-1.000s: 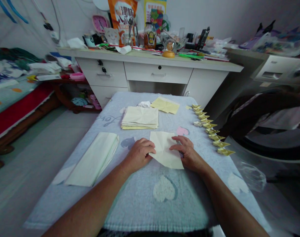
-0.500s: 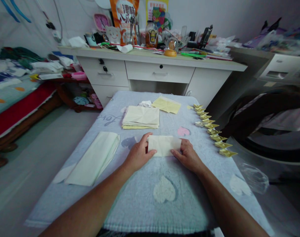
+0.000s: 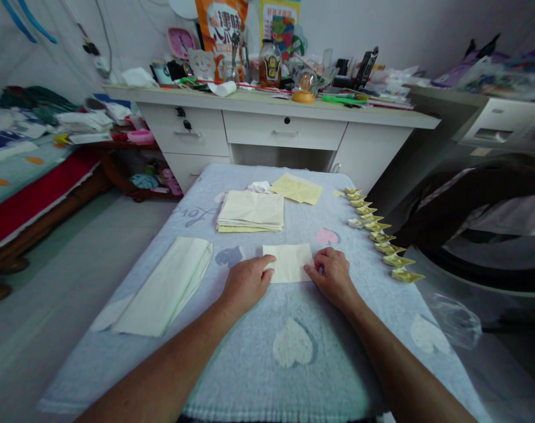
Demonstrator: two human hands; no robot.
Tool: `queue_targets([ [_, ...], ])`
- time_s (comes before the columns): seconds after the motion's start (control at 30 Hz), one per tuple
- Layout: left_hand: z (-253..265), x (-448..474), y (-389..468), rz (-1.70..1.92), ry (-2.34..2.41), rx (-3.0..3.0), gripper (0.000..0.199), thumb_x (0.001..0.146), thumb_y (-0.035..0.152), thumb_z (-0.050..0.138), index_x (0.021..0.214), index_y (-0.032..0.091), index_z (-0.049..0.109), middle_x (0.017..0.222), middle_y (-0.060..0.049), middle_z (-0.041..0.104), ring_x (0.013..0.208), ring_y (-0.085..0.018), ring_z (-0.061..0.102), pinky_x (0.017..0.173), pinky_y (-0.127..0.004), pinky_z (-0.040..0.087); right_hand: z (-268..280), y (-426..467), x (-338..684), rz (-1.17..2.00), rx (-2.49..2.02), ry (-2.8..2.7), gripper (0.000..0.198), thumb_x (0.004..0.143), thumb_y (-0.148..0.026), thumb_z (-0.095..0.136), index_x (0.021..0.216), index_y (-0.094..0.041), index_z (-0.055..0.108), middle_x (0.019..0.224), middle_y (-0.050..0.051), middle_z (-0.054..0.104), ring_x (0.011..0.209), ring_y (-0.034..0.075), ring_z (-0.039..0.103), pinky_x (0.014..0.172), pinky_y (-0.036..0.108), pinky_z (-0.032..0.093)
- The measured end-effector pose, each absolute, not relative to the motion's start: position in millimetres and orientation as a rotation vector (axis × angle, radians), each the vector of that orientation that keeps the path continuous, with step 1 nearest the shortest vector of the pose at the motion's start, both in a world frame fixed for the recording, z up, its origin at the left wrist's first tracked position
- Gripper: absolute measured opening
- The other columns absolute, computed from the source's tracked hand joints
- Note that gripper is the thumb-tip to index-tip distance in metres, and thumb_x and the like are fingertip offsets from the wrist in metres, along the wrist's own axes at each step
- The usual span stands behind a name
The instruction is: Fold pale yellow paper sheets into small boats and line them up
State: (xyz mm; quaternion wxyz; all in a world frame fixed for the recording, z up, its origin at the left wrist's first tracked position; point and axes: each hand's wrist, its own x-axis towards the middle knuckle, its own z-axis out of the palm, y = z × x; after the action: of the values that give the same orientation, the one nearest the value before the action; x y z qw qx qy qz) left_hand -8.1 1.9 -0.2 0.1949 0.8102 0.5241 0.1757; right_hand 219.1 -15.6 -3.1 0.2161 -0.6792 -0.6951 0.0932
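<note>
A cream sheet of paper (image 3: 289, 262), a small folded-looking rectangle, lies on the cloth-covered table between my hands. My left hand (image 3: 248, 282) grips its left edge, thumb and forefinger close together at that side. At the lower right corner, my right hand (image 3: 333, 275) holds the paper with thumb and curled fingers. Just beyond is a stack of cream and yellow paper sheets (image 3: 251, 210). Several folded yellow paper pieces (image 3: 393, 260) stand in a row along the table's right side.
A long folded pale paper bundle (image 3: 164, 288) lies at the left. Yellow sheets (image 3: 297, 188) and crumpled white paper (image 3: 259, 187) are behind the stack. A cluttered white desk (image 3: 267, 107) stands at the back, a front-loading washing machine (image 3: 491, 126) at the right.
The paper has gone from being held between both hands to lying flatter on the cloth. My left fingers have moved lower along its left edge; my right hand has shifted slightly.
</note>
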Motion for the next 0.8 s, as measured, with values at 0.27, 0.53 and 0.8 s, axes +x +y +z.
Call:
queue_targets([
  [0.27, -0.3, -6.5, 0.8, 0.428, 1.497, 2.349, 0.030, 0.090, 0.023, 0.047, 0.115, 0.022, 0.064, 0.108, -0.007, 0.072, 0.098, -0.021, 0.067, 0.087, -0.033, 0.048, -6.6, -15.4, 218.3, 0.213, -1.893, -1.941, 0.023, 0.078, -0.033, 0.066, 0.061, -0.019, 0.059, 0.087, 0.007, 0.059, 0.087, 0.024, 0.049, 0.075, 0.037, 0.035],
  [0.53, 0.1, -6.1, 0.3, 0.413, 1.511, 2.346, 0.032, 0.090, 0.024, 0.047, 0.117, 0.023, 0.063, 0.110, -0.007, 0.071, 0.098, -0.021, 0.067, 0.087, -0.033, 0.049, -14.1, -13.7, 219.7, 0.117, -1.920, -1.934, 0.020, 0.076, -0.036, 0.066, 0.086, -0.019, 0.060, 0.090, 0.008, 0.058, 0.087, 0.026, 0.049, 0.076, 0.038, 0.036],
  [0.8, -1.0, -7.3, 1.1, 0.420, 1.522, 2.323, 0.033, 0.089, 0.025, 0.049, 0.119, 0.024, 0.062, 0.112, -0.006, 0.071, 0.099, -0.020, 0.067, 0.088, -0.031, 0.048, -15.3, -17.1, 218.9, 0.115, -1.822, -1.938, 0.049, 0.076, -0.031, 0.064, 0.123, -0.019, 0.051, 0.115, 0.013, 0.057, 0.104, 0.032, 0.048, 0.088, 0.047, 0.038],
])
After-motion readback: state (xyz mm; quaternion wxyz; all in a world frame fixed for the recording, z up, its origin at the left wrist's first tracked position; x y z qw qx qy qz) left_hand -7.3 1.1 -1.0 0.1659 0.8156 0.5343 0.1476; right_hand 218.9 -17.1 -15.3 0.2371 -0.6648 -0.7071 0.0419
